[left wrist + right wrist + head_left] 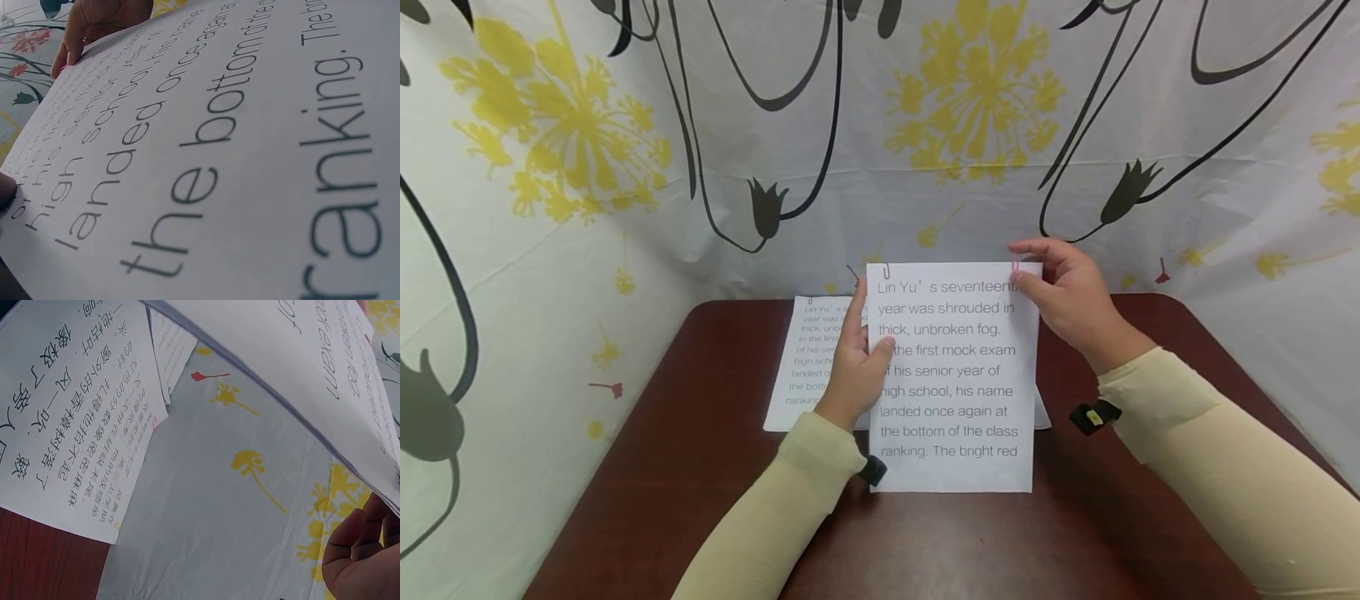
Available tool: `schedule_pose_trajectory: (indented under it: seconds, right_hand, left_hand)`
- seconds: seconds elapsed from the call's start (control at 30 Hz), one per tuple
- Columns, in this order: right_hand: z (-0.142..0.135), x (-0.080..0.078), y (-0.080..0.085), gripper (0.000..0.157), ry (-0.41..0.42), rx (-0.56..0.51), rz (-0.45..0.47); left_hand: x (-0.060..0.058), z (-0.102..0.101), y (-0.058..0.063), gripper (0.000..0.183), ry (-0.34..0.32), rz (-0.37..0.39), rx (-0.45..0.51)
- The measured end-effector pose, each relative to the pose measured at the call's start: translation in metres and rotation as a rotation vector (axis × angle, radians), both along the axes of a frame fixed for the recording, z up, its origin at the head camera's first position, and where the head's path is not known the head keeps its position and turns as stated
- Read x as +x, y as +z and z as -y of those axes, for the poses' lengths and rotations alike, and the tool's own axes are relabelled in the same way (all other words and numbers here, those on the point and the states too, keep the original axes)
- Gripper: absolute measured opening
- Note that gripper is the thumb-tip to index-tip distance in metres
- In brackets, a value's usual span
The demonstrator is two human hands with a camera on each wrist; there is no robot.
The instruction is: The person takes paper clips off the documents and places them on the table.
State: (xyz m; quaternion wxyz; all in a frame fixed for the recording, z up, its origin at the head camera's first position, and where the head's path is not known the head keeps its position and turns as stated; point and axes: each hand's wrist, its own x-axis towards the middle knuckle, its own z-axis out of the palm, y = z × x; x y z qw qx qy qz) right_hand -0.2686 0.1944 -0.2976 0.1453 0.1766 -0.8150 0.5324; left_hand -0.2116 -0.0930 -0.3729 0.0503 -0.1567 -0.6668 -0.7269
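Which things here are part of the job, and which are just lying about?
In the job:
printed sheets, held by the left hand
pink clips at their top, one pinched by the right hand

Apparently just lying about:
clipped papers behind, on the table

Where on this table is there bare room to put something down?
The table is bare on the left, between its edge, the lying papers and the left sleeve. Another patch lies in front, below the held sheet, between this sleeve and the right sleeve. The middle is crowded: the left hand and right hand hold the sheet in front of the papers.
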Motion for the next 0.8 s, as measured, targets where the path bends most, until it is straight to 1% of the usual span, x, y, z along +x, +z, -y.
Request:
schedule_pose_trajectory:
  seconds: [0.1, 0.33, 0.8]
  right_hand:
    - [0.0, -0.001, 0.0, 0.035, -0.002, -0.002, -0.001]
    - [0.002, 0.0, 0.002, 0.034, -0.032, 0.022, 0.008]
    - [0.003, 0.004, 0.006, 0.035, -0.045, 0.037, 0.031]
  left_hand:
    - [-0.001, 0.0, -0.001, 0.092, 0.004, -0.003, -0.002]
    - [-0.01, 0.001, -0.014, 0.091, 0.0, -0.037, -0.006]
    - [-0.011, 0.001, -0.015, 0.091, -0.001, -0.041, -0.01]
